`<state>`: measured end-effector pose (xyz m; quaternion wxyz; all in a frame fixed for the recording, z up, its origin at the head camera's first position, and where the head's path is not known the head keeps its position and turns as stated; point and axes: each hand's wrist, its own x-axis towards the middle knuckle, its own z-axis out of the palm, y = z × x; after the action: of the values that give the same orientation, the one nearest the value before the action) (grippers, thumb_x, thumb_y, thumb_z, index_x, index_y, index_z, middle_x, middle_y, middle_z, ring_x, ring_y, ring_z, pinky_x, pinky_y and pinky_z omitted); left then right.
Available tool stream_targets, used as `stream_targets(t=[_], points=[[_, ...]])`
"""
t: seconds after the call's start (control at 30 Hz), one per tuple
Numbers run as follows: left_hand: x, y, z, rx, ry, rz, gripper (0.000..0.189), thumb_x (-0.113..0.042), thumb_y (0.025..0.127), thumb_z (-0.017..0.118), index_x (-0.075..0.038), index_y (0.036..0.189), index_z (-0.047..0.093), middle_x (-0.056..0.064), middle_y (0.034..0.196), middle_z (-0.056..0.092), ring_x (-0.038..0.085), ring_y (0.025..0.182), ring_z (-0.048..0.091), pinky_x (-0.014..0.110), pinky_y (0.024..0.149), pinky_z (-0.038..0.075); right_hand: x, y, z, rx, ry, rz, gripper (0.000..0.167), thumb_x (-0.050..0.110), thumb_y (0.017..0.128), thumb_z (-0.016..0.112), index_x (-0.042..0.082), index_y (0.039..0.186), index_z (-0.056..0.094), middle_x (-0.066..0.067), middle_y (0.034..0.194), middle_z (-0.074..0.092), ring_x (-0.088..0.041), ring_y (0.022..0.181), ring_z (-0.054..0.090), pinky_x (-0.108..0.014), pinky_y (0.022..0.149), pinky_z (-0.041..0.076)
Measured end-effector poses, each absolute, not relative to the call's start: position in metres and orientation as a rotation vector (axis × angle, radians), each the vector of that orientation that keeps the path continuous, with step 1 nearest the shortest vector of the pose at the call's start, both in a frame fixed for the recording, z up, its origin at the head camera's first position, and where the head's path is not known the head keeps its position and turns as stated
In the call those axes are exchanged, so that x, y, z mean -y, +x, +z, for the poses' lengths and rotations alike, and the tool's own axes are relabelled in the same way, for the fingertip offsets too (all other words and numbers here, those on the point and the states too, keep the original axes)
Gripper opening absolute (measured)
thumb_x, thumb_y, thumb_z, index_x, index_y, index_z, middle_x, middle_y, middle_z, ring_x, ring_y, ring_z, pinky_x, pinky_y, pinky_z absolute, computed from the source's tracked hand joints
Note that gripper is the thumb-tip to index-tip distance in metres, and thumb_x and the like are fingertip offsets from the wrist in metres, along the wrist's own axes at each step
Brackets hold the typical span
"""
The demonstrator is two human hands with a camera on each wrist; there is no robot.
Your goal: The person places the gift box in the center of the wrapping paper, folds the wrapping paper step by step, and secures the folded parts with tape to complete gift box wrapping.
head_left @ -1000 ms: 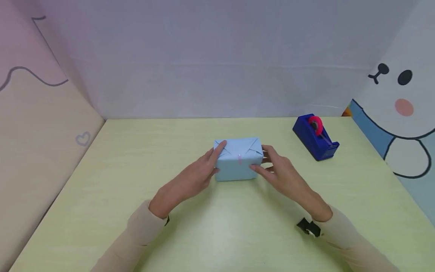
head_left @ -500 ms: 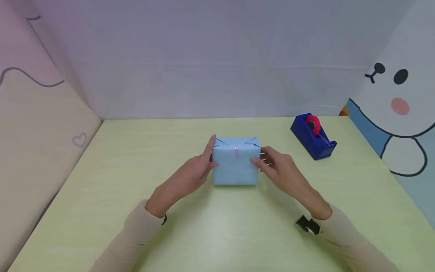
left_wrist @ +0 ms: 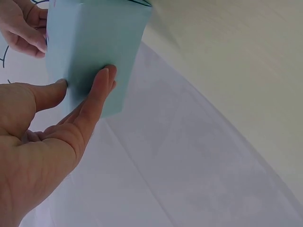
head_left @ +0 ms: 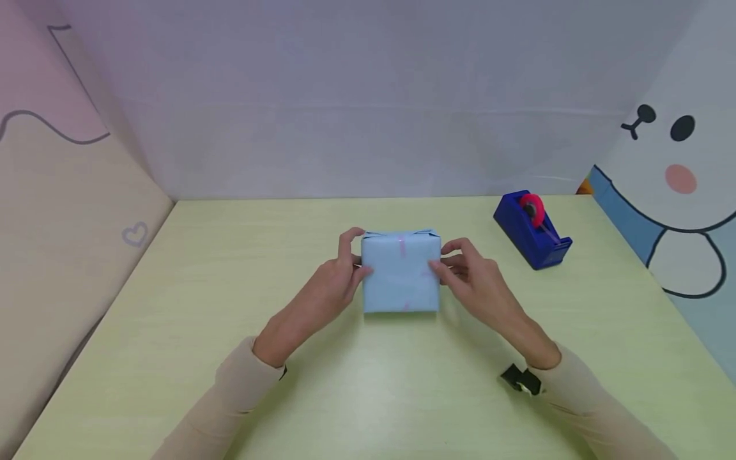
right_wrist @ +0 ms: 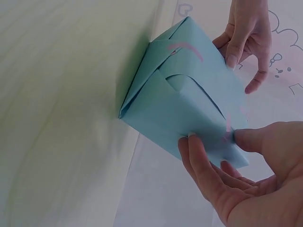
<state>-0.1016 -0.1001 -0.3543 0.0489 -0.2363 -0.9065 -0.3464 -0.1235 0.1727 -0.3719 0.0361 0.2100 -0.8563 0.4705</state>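
Note:
A box wrapped in light blue paper (head_left: 400,281) is held between my two hands over the middle of the table, its broad face turned toward me. Pink tape strips show near its top and bottom edges. My left hand (head_left: 328,291) grips the left side, thumb on the near face and index finger bent at the upper corner. On the opposite side, my right hand (head_left: 480,287) pinches the box with its thumb in front and fingers at the side. Folded paper flaps (right_wrist: 165,75) and more pink tape (right_wrist: 189,48) appear in the right wrist view.
A blue tape dispenser (head_left: 531,233) with a pink-red roll stands at the back right of the pale table (head_left: 259,236). A plain cloth wall (head_left: 368,128) rises behind the table, with printed panels at both sides.
The wrapped box has tipped so that its folded end has turned away and its broad face shows. My left index finger has moved from the top face to the upper left corner.

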Motion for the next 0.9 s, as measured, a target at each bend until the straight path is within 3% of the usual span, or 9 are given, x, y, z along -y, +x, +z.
stream_targets(t=[0.13, 0.27, 0.5, 0.73, 0.9], points=[[0.1, -0.103, -0.357, 2.706, -0.793, -0.939, 0.037, -0.006, 0.104, 0.059, -0.004, 0.133, 0.036, 0.017, 0.098, 0.07, 0.025, 0.08, 0.068, 0.032, 0.069, 0.052, -0.173, -0.123, -0.372, 2.622, 0.659, 1.438, 0.026, 0.013, 0.102, 0.065, -0.001, 0.121, 0.053, -0.022, 0.115, 0.072, -0.029, 0.093, 0.076, -0.041, 0.083, 0.06], [0.102, -0.104, -0.36, 2.631, -0.889, -0.83, 0.024, 0.0, 0.101, 0.062, -0.001, 0.12, 0.047, 0.009, 0.08, 0.057, 0.021, 0.068, 0.053, 0.029, 0.063, 0.046, -0.172, -0.122, -0.373, 2.591, 0.696, 1.428, 0.029, 0.009, 0.101, 0.065, -0.001, 0.124, 0.051, -0.023, 0.121, 0.069, -0.031, 0.093, 0.075, -0.041, 0.083, 0.06], [0.104, -0.104, -0.362, 2.703, -0.9, -0.873, 0.039, -0.005, 0.099, 0.069, 0.0, 0.129, 0.045, 0.015, 0.101, 0.068, 0.023, 0.088, 0.069, 0.031, 0.073, 0.056, -0.171, -0.123, -0.375, 2.577, 0.683, 1.404, 0.035, 0.009, 0.1, 0.067, 0.001, 0.13, 0.05, -0.024, 0.122, 0.069, -0.031, 0.092, 0.076, -0.045, 0.084, 0.06], [0.102, -0.105, -0.365, 2.85, -0.883, -0.833, 0.05, -0.015, 0.103, 0.064, 0.007, 0.142, 0.042, 0.018, 0.106, 0.067, 0.024, 0.092, 0.065, 0.036, 0.081, 0.056, -0.17, -0.123, -0.379, 2.633, 0.705, 1.3, 0.031, 0.003, 0.098, 0.068, 0.0, 0.128, 0.061, -0.02, 0.124, 0.069, -0.031, 0.098, 0.075, -0.044, 0.086, 0.059], [0.102, -0.104, -0.367, 2.895, -0.887, -0.818, 0.05, -0.015, 0.107, 0.057, 0.009, 0.147, 0.041, 0.028, 0.134, 0.06, 0.035, 0.123, 0.061, 0.045, 0.103, 0.05, -0.17, -0.123, -0.38, 2.656, 0.712, 1.279, 0.026, 0.002, 0.097, 0.069, -0.001, 0.123, 0.067, -0.018, 0.121, 0.07, -0.03, 0.098, 0.075, -0.042, 0.084, 0.06]])
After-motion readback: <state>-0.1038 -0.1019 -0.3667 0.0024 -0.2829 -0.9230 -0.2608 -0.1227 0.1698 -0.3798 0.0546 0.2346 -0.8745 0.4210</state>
